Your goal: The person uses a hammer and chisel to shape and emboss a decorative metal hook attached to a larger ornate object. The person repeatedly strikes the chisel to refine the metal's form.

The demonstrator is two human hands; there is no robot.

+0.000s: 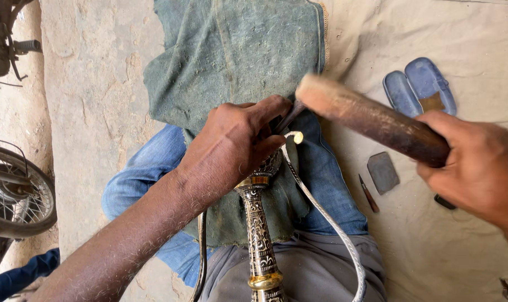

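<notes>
I sit on a pale ground cloth [433, 246] spread over the floor, with a green rag [237, 56] draped across my knee in blue jeans [148, 168]. A motorbike wheel [16, 193] stands at the floor's left edge. Two blue sandals [420, 85] lie near the cloth's far right corner. My right hand [480, 168] is wrapped tight around the end of a thick wooden mallet [371, 120], whose blurred head hangs just above my left hand [234, 145]. That hand is pinched together around a thin metal punch [290, 116], pressing down on the top of the engraved brass-banded hilt [259, 235], which lies on the rag in my lap. A silvery curved guard strip [326, 215] arcs off the hilt. A small grey stone [383, 171] and a little chisel [368, 194] rest on the cloth, just beside my right thigh.
</notes>
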